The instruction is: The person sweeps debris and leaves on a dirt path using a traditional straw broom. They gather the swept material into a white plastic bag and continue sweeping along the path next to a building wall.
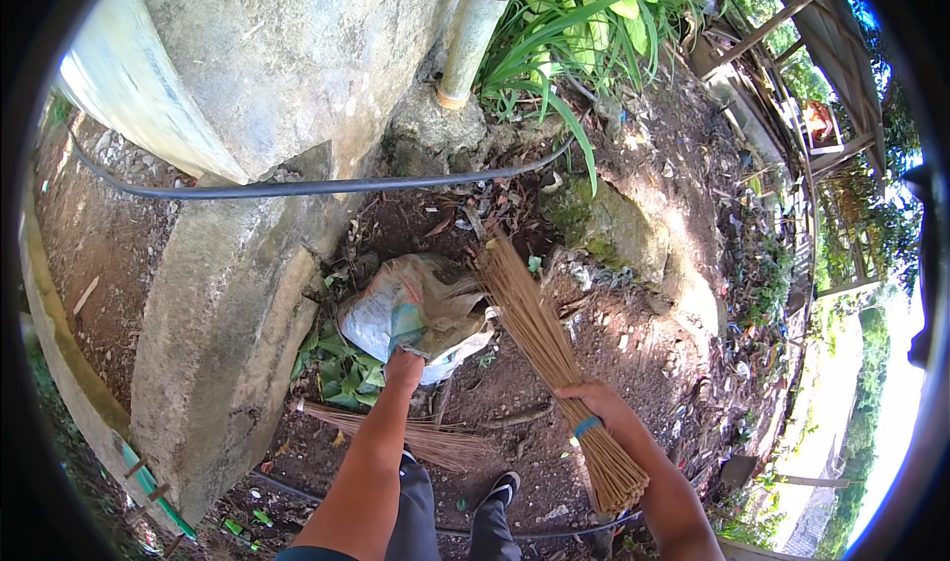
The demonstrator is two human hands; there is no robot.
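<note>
My right hand (594, 401) is closed around a stick broom (534, 331) near its blue band; the broom slants up and left, its thin end beside the mouth of a woven plastic sack (386, 312). The sack, whitish with faded coloured patches, sits on the soil, and my left hand (404, 368) grips its near edge. What is inside the sack is hidden. A second stick broom (438, 442) lies on the ground below the sack, partly behind my left forearm. Green leaves (345, 375) lie at the sack's lower left.
A concrete wall (297, 64) and a concrete ledge (215, 331) are on the left. A black hose (356, 185) crosses above the sack. An upright pipe (473, 49) stands by green plants (549, 41). A mossy rock (608, 227) lies to the upper right; littered soil slopes beyond.
</note>
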